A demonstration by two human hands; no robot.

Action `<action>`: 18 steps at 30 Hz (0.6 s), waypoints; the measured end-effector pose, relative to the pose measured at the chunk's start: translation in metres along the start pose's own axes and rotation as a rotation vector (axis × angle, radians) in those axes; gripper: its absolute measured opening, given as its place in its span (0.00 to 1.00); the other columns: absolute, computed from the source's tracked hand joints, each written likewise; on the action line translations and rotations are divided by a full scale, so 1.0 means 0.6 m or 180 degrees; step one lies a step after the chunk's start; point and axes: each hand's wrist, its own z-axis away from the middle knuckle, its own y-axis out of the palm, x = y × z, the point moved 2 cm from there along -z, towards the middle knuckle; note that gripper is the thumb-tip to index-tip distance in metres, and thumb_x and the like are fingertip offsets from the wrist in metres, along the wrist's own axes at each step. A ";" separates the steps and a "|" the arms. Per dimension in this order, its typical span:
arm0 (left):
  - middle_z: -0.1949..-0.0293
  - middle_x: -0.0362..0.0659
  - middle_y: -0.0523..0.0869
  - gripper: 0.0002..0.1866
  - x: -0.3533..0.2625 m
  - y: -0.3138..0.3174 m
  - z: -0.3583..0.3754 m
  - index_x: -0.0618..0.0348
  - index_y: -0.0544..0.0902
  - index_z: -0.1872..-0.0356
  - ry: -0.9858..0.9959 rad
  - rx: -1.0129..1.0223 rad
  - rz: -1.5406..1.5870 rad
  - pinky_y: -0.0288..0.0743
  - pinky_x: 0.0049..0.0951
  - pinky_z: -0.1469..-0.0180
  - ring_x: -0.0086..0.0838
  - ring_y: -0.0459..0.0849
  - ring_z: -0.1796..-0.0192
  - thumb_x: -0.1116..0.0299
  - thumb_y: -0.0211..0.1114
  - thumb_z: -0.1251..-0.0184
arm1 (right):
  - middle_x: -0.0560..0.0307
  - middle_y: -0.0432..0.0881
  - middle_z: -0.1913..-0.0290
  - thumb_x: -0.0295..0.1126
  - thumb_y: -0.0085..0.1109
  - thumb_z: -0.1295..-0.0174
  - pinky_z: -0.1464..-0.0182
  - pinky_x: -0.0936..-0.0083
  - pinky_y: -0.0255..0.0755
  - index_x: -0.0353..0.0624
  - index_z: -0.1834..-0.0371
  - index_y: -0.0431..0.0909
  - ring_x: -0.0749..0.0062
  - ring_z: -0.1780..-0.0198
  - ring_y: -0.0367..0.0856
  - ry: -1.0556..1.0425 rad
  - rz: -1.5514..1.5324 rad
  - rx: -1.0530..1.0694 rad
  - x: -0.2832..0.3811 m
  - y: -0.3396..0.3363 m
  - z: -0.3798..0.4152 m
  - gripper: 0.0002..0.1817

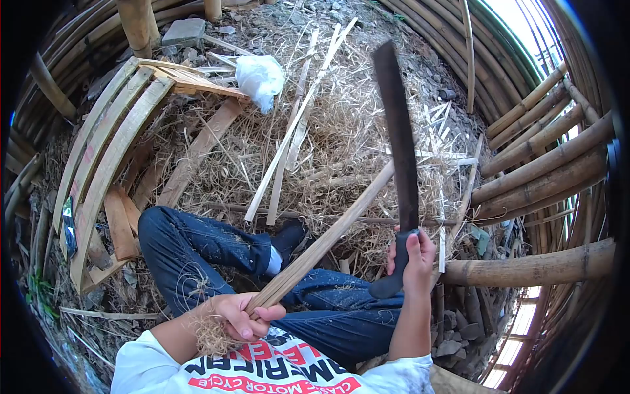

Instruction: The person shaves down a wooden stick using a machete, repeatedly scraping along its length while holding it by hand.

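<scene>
My right hand (419,257) is wrapped round the dark handle of a machete (399,131), whose long blade points up and away from me. In my left hand (244,316), held close to my shirt, is the near end of a long wooden stick (328,237). The stick slants away over my legs, and its far end reaches beside the machete blade in this view. Curly shavings (213,333) hang about my left wrist. My crossed legs in blue jeans (197,249) lie under both hands.
Shavings (348,141) and split strips (298,128) cover the ground ahead. A slatted wooden pallet (108,138) leans at the left, near a white plastic bag (260,80). Bamboo poles (538,178) form a fence on the right, with one thick pole (525,265) close to my right arm.
</scene>
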 end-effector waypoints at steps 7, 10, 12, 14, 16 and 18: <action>0.83 0.30 0.60 0.21 0.001 -0.011 -0.001 0.51 0.60 0.69 0.0222 0.0212 0.0049 0.51 0.11 0.91 0.09 0.58 0.86 0.90 0.60 0.44 | 0.55 0.76 0.78 0.45 0.53 0.29 0.83 0.81 0.67 0.35 0.55 0.72 0.77 0.84 0.73 0.0150 0.0047 0.0451 0.001 0.007 0.006 0.20; 0.83 0.30 0.60 0.21 0.007 -0.001 0.002 0.51 0.60 0.69 0.0053 0.0200 -0.0023 0.51 0.11 0.91 0.09 0.58 0.86 0.89 0.60 0.44 | 0.56 0.76 0.78 0.43 0.53 0.29 0.82 0.81 0.67 0.35 0.57 0.72 0.78 0.83 0.73 0.0130 -0.0374 0.0193 0.009 0.020 0.008 0.18; 0.83 0.30 0.60 0.21 0.008 -0.009 -0.002 0.51 0.60 0.69 0.0050 0.0291 0.0047 0.51 0.11 0.91 0.09 0.58 0.87 0.89 0.61 0.44 | 0.56 0.76 0.78 0.42 0.52 0.28 0.82 0.81 0.67 0.35 0.56 0.73 0.78 0.83 0.73 0.0373 -0.0257 0.0138 -0.002 0.024 0.021 0.18; 0.83 0.30 0.59 0.21 0.003 -0.021 0.001 0.51 0.62 0.70 0.0161 0.0202 0.0224 0.47 0.16 0.88 0.10 0.59 0.85 0.91 0.61 0.48 | 0.57 0.77 0.77 0.41 0.52 0.28 0.82 0.82 0.67 0.35 0.56 0.73 0.79 0.83 0.73 0.0386 -0.0084 0.0686 -0.015 0.028 0.030 0.17; 0.83 0.29 0.59 0.21 0.002 -0.020 0.008 0.51 0.61 0.70 0.0221 0.0059 0.0166 0.47 0.15 0.88 0.10 0.58 0.85 0.91 0.61 0.49 | 0.58 0.77 0.77 0.41 0.52 0.28 0.82 0.83 0.67 0.34 0.56 0.73 0.80 0.83 0.73 0.0471 0.0086 0.0470 -0.006 0.023 0.024 0.17; 0.83 0.29 0.60 0.21 0.005 -0.011 0.009 0.51 0.61 0.70 0.0133 0.0042 -0.0181 0.50 0.15 0.88 0.09 0.58 0.85 0.91 0.61 0.48 | 0.58 0.76 0.77 0.43 0.51 0.28 0.81 0.84 0.68 0.34 0.54 0.72 0.80 0.83 0.73 0.0350 -0.0191 0.0281 0.003 0.017 0.019 0.19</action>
